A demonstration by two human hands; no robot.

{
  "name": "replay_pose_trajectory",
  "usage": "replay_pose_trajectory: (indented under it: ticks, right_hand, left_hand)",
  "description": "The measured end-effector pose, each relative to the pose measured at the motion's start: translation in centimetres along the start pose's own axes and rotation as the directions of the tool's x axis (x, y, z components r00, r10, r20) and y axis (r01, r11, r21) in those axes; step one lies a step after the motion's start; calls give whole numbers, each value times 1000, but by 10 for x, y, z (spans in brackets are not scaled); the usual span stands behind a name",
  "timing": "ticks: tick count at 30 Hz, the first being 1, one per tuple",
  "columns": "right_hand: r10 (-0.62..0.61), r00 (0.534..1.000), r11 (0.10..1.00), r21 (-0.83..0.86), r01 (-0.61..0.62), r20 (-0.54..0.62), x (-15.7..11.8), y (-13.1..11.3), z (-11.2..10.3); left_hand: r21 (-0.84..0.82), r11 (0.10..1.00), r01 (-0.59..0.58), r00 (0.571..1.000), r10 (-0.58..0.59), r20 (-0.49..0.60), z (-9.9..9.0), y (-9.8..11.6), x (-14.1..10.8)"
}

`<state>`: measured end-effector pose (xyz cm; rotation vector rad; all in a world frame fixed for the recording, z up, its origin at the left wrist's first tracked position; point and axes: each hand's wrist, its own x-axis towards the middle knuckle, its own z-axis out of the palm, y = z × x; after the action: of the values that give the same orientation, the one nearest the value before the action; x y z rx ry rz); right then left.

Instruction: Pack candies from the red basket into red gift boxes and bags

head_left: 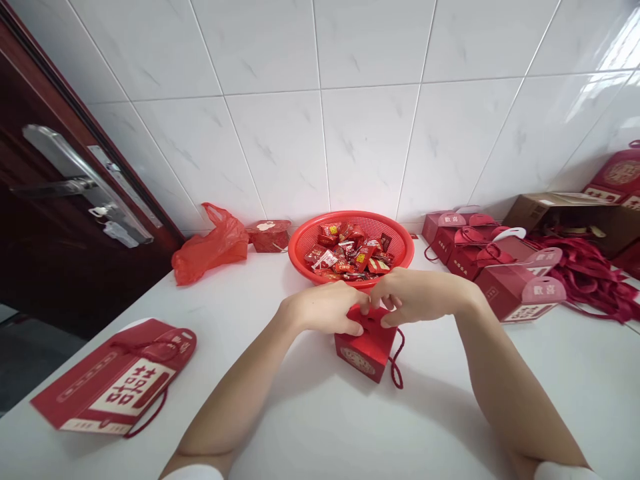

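Observation:
A small red box (pixel 367 348) with a pale round pattern on its front stands on the white table, a dark red cord (pixel 397 363) hanging at its right side. My left hand (pixel 330 308) is on the left part of its top, thumb and fingers closed on the box's top flaps. From the right, my right hand (pixel 413 293) grips the top too, its thumb on the right edge and its fingers curled behind. Just beyond both hands sits a red plastic basket (pixel 296 248) holding several wrapped sweets (pixel 350 252).
At left lies a flattened red box (pixel 115 380); behind it are a red plastic bag (pixel 213 247) and a small red box (pixel 270 237). Several red boxes (pixel 510 287), ribbons (pixel 590 277) and a cardboard box (pixel 530 213) occupy the right. A tiled wall (pixel 370 147) bounds the back.

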<state>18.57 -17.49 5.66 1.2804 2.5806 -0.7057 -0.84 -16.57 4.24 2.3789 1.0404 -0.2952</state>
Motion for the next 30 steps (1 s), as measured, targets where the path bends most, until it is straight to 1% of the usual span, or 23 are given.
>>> replay_pose_trajectory:
  ticks: [2,4,6,8,9,11,13,15,17,19,21,23,24,27,30]
  right_hand:
    - [76,996,997,11,-75,-51,-5,5,-4]
    - [124,990,992,3,-124,-67,-9,12,-5]
    - [146,989,989,-22,-147,-26,-11,21,1]
    - [163,986,986,-26,-162,35,-12,31,13]
    - [163,985,987,-1,-163,57,-12,36,21]
    - [125,990,985,112,-132,72,-11,44,40]
    - [86,995,960,263,-95,48,-11,51,58]
    - [107,994,915,390,-105,15,-11,54,72]
    - [137,991,869,481,-115,-10,-12,55,77]
    - [123,992,803,591,-79,-35,-14,55,76]
    - [114,991,706,707,-29,-73,-18,55,70]
    - [139,986,632,775,-12,-97,-21,53,63]
    - [158,982,620,785,-17,-104,-23,52,61]
    - [185,978,632,774,-39,-101,-26,49,54]
    - [170,976,634,774,-2,-137,-27,45,45]
  left_hand:
    - [21,1000,9,1000,-9,22,-2,-2,3]
    - [34,999,-1,999,0,38,-2,-4,5]
    - [32,999,-27,999,26,44,-2,-6,8]
    - [24,999,-44,998,43,41,-1,-8,10]
    - [23,998,-51,998,50,39,0,-9,11]
    - [18,998,-56,998,56,38,2,-10,12]
    - [-5,999,-35,998,35,46,4,-10,12]
    - [-43,999,8,998,-6,58,4,-10,11]
    - [-72,997,42,997,-37,67,4,-9,9]
    - [-86,995,53,996,-47,73,4,-8,9]
    - [-87,995,57,996,-50,80,4,-8,9]
    - [-76,996,53,996,-47,71,4,-9,11]
    - [-73,996,48,997,-43,62,5,-9,12]
    - [-93,995,34,999,-31,33,7,-11,14]
    - [-123,991,44,999,-44,1,8,-8,14]
